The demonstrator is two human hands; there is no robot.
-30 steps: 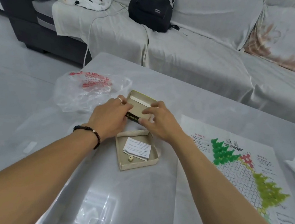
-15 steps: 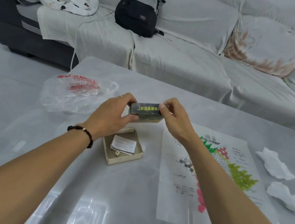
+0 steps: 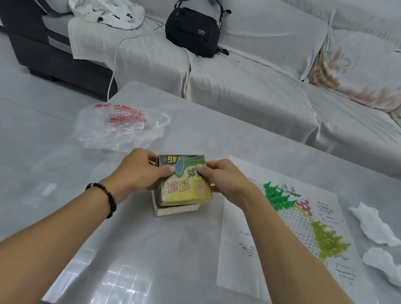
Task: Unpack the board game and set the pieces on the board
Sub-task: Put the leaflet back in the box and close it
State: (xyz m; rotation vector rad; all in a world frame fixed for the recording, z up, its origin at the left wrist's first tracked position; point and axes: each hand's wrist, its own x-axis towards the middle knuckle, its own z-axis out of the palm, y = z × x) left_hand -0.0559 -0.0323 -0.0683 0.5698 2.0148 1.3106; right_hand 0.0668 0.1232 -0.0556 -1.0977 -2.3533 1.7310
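Head view, looking down at a glossy grey table [image 3: 180, 263]. Both hands hold the printed box lid [image 3: 184, 181] at the centre, w/ its yellow-green face up. The left hand [image 3: 136, 173] grips the lid's left edge, thumb curled over the top, other fingers wrapped behind. The right hand [image 3: 226, 181] pinches the lid's right edge, thumb on the top face, fingers curled round the far side. Directly under the fingers of both hands sits the plain cardboard box base [image 3: 177, 211]; the lid sits over it, tilted; cannot tell whether the two touch. Just right of the right hand's fingers lies the paper board [image 3: 293, 229] flat on the table, w/ green pieces [image 3: 277, 195], red pieces [image 3: 305, 207] and yellow-green pieces [image 3: 329, 239] standing on it. Further right, two crumpled white tissues [image 3: 372, 224]. Beyond the left hand's fingers, a clear plastic bag [image 3: 119, 126] w/ red print. A dark bead bracelet [image 3: 104, 194] circles the left wrist. Behind the table, a grey sofa [image 3: 252, 87] w/ a black bag [image 3: 194, 28].
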